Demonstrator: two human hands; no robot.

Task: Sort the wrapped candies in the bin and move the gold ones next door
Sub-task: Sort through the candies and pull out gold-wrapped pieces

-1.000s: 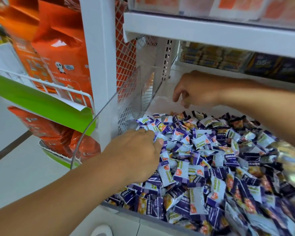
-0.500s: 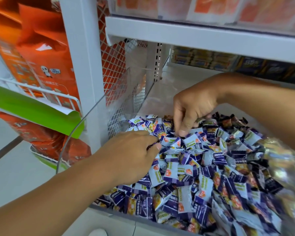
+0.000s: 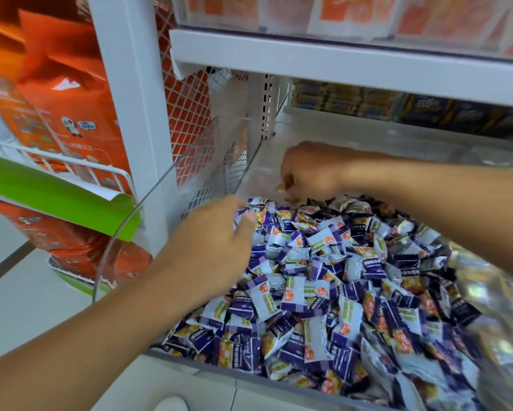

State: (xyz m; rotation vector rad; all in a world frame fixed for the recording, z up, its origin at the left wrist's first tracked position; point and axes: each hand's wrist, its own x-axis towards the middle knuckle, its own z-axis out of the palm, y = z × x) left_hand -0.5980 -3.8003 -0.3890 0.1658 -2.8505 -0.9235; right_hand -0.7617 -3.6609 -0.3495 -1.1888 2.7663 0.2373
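Bin (image 3: pixel 166 185): one, clear plastic, on a white shelf, curved wall at its left.

Candies (image 3: pixel 323 280): one heap, too many to count, filling the bin from the front lip to mid-depth. Wrappers mostly purple and white with orange marks; a few with gold or yellow faces lie scattered in the heap, number not countable. Long axes point every way; no common direction.

My left hand (image 3: pixel 216 247): one, over the heap's left edge near the bin wall. Fingers (image 3: pixel 243 221) extended loosely toward the back, tips at the candies; I see nothing held.

My right hand (image 3: pixel 308 170): one, at the far edge of the heap, knuckles up, fingers curled downward. A small gold-toned piece (image 3: pixel 281 188) shows at the fingertips, pinched; blurred, so its long axis cannot be told.

Bare bin floor lies behind the heap.

Upper shelf (image 3: pixel 338 63): one, with orange-and-white packs on it.

Orange bags (image 3: pixel 71 93): several, hanging in a wire rack to the left.

Green card (image 3: pixel 50 200): one, on the rack's front.
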